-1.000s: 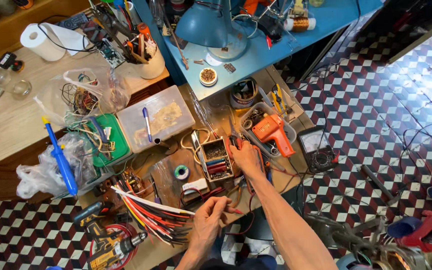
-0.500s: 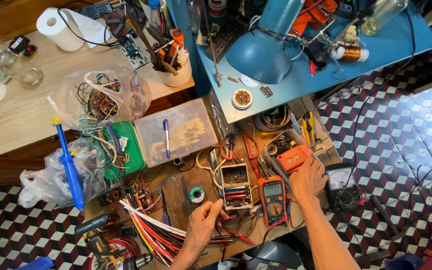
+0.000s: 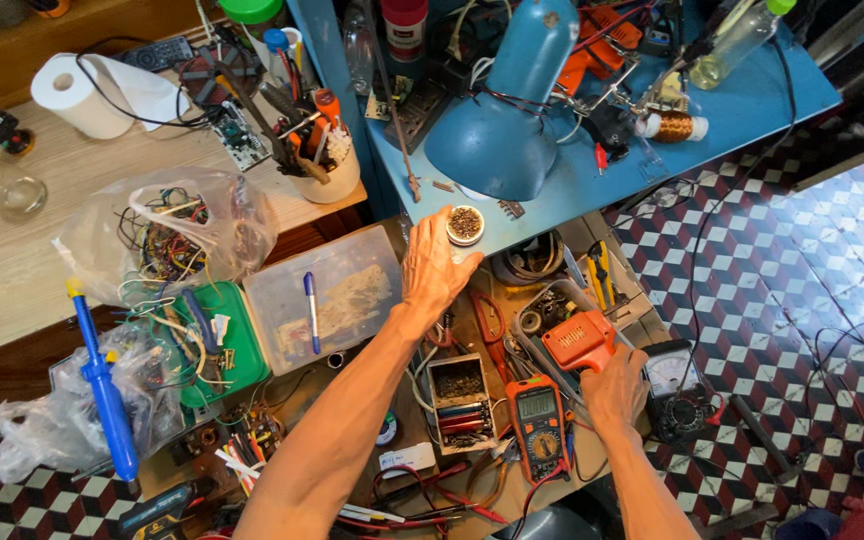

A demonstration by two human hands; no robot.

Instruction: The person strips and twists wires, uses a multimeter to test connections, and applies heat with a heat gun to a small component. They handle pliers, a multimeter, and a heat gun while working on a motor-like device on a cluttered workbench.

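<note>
My left hand (image 3: 432, 268) reaches up across the workbench, fingers spread, its fingertips close to a small round tin (image 3: 465, 224) of dark bits at the edge of the blue shelf. It holds nothing. My right hand (image 3: 614, 387) rests lower right, fingers curled against an orange tool (image 3: 579, 340) lying in a grey tray; whether it grips the tool I cannot tell. An orange multimeter (image 3: 539, 422) lies just left of the right hand. A small open parts box (image 3: 462, 400) sits beside my left forearm.
A blue desk lamp (image 3: 507, 110) hangs over the blue shelf (image 3: 592, 190). A clear plastic box (image 3: 327, 297) with a blue pen, a green tray of wires (image 3: 214, 345), a bag of wires (image 3: 167, 238), a blue screwdriver (image 3: 102, 385), a paper roll (image 3: 87, 95) and a tool cup (image 3: 322, 165) crowd the left.
My left hand has lifted from the wire bundle at the bottom and stretched up toward the round tin. My right hand stays by the orange tool. The view has shifted.
</note>
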